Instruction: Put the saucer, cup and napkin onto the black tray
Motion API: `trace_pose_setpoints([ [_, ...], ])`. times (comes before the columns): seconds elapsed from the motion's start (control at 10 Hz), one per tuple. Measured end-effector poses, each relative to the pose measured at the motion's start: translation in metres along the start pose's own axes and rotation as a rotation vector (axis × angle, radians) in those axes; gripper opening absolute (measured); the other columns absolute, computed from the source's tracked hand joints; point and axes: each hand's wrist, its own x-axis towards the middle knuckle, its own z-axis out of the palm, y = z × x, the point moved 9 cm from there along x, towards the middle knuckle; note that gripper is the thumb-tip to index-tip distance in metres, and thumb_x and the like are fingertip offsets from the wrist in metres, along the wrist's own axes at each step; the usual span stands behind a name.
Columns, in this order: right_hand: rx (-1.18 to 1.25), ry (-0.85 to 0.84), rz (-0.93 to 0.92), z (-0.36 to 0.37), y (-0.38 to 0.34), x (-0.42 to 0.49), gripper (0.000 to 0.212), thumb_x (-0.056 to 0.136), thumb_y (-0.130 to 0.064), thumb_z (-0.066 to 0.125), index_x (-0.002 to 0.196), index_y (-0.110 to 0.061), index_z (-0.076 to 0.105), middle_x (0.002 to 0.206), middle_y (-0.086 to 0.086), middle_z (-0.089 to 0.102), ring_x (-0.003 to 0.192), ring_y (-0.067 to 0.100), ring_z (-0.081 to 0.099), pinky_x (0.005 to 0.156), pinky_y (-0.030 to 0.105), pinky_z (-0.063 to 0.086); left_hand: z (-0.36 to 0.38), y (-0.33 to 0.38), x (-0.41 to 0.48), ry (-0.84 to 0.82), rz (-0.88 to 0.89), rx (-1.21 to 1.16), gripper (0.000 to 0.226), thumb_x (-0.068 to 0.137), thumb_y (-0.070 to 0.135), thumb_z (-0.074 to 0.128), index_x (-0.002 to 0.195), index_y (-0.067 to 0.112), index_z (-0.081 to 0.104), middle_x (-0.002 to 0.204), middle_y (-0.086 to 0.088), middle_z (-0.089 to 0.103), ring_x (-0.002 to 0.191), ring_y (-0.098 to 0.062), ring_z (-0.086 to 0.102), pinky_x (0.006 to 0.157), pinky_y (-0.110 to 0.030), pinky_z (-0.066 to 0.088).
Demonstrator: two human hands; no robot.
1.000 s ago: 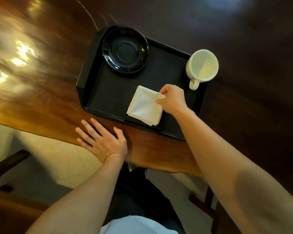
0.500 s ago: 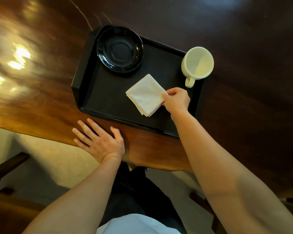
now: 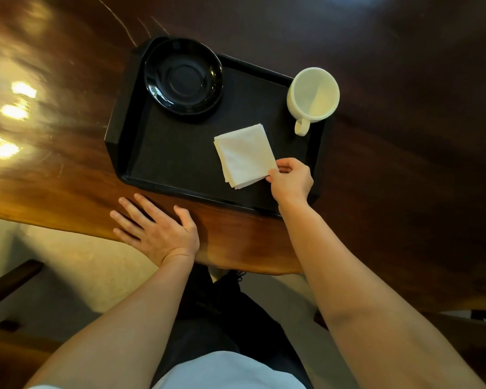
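A black tray [image 3: 177,161] lies on the dark wooden table. In its far left corner rests a glossy black saucer [image 3: 183,79]. An empty cream cup [image 3: 312,96] stands at the tray's far right corner, handle pointing toward me. A folded white napkin [image 3: 243,155] lies flat on the tray's right half. My right hand [image 3: 291,181] pinches the napkin's near right corner between thumb and fingers. My left hand [image 3: 155,228] rests flat on the table edge just in front of the tray, fingers spread, holding nothing.
The polished table [image 3: 54,130] ends in a curved near edge right by my left hand. Below it are a pale floor, my dark trousers, and dark wooden furniture [image 3: 9,279] at the lower left.
My right hand has turned the napkin and slid it rightward on the tray, shifting its grip to the near right corner. The left hand, saucer and cup have stayed put.
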Motion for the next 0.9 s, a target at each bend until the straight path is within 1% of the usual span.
trace_pose_setpoints([
  [0.2,-0.004,-0.001,-0.005,0.003,0.007,-0.008,0.021,0.092,-0.006,0.07,0.11,-0.017,0.072,0.104,0.0,0.069,0.091,0.013,0.069,0.084,0.035,0.062,0.003,0.002,0.0,-0.014,0.004,-0.006,0.081,0.097,0.054,0.034,0.163,0.008,0.021,0.171,-0.019,0.015,0.157,-0.044,0.009,0.124,-0.057,0.001],
  [0.3,-0.006,-0.007,-0.013,0.004,0.009,-0.01,0.021,0.092,-0.006,0.07,0.109,-0.017,0.072,0.101,-0.001,0.069,0.084,0.009,0.068,0.082,0.032,0.062,0.005,0.002,0.001,-0.027,0.004,-0.006,0.082,0.097,0.054,0.035,0.163,0.008,0.021,0.171,-0.019,0.014,0.157,-0.044,0.009,0.124,-0.057,0.001],
  [0.4,-0.002,0.001,-0.012,0.003,0.009,-0.011,0.02,0.092,-0.007,0.07,0.109,-0.017,0.072,0.103,0.001,0.071,0.082,0.007,0.068,0.079,0.029,0.062,0.008,0.0,0.002,-0.048,-0.002,-0.009,0.082,0.097,0.054,0.034,0.163,0.008,0.021,0.171,-0.019,0.014,0.157,-0.045,0.009,0.124,-0.057,0.001],
  [0.5,0.002,-0.015,0.01,0.004,0.009,-0.011,0.021,0.091,-0.009,0.071,0.11,-0.017,0.07,0.105,0.002,0.07,0.089,0.012,0.069,0.083,0.034,0.062,0.008,0.002,0.002,-0.072,0.006,-0.002,0.082,0.096,0.054,0.033,0.163,0.007,0.021,0.171,-0.02,0.014,0.157,-0.045,0.009,0.124,-0.058,0.002],
  [0.6,-0.027,-0.089,0.036,0.0,0.006,-0.015,0.037,0.089,-0.014,0.075,0.125,-0.015,0.065,0.114,0.004,0.069,0.102,0.02,0.068,0.091,0.04,0.059,0.003,0.005,-0.001,-0.134,0.006,0.017,0.082,0.098,0.052,0.035,0.164,0.006,0.017,0.172,-0.021,0.01,0.157,-0.045,0.004,0.124,-0.059,0.0],
  [0.7,-0.134,-0.144,-0.015,-0.014,-0.002,-0.029,0.047,0.09,-0.021,0.074,0.134,-0.012,0.059,0.121,0.007,0.067,0.108,0.023,0.064,0.095,0.037,0.055,-0.006,0.012,-0.003,-0.269,-0.011,0.032,0.083,0.102,0.05,0.039,0.165,0.006,0.008,0.172,-0.02,0.001,0.157,-0.045,-0.005,0.124,-0.058,-0.004],
  [0.8,-0.249,-0.165,-0.13,-0.024,-0.01,-0.053,0.036,0.093,-0.02,0.069,0.127,-0.011,0.062,0.117,0.008,0.067,0.096,0.018,0.06,0.078,0.03,0.05,-0.02,0.01,0.0,-0.415,-0.061,0.033,0.086,0.102,0.051,0.046,0.165,0.008,0.006,0.172,-0.019,0.0,0.157,-0.046,-0.003,0.124,-0.058,0.003],
  [0.9,-0.349,-0.247,-0.199,-0.027,-0.014,-0.083,0.023,0.097,-0.022,0.062,0.116,-0.01,0.067,0.113,0.01,0.068,0.093,0.02,0.061,0.078,0.033,0.053,-0.042,0.015,0.0,-0.535,0.062,0.033,0.075,0.099,0.046,0.056,0.159,0.011,0.027,0.163,-0.02,0.022,0.149,-0.046,0.023,0.118,-0.054,0.031],
])
